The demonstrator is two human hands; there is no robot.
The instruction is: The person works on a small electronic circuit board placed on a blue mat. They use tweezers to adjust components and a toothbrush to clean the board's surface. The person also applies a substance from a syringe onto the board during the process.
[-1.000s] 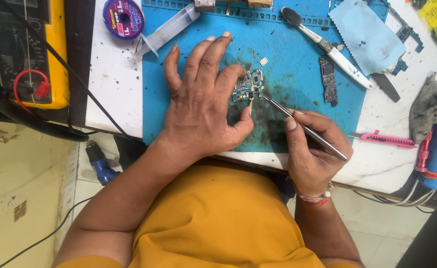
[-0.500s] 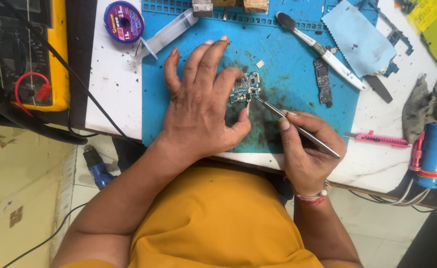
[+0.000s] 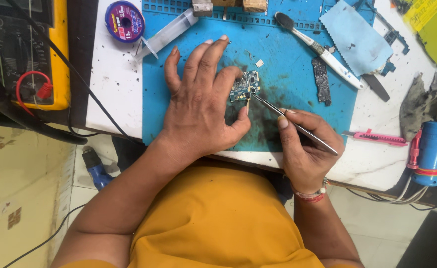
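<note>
You are working under bright, even overhead light that is casting only soft shadows beneath your left hand (image 3: 203, 106) and right hand (image 3: 305, 151) on the blue mat (image 3: 288, 69), while the view is staying sharp centrally and bending slightly toward the edges.

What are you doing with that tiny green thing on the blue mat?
A person's left hand presses flat on the blue mat, its fingers steadying a small circuit board. The right hand holds thin metal tweezers, tips touching the board's lower edge. A brush, a syringe and a yellow meter lie nearby.
</note>
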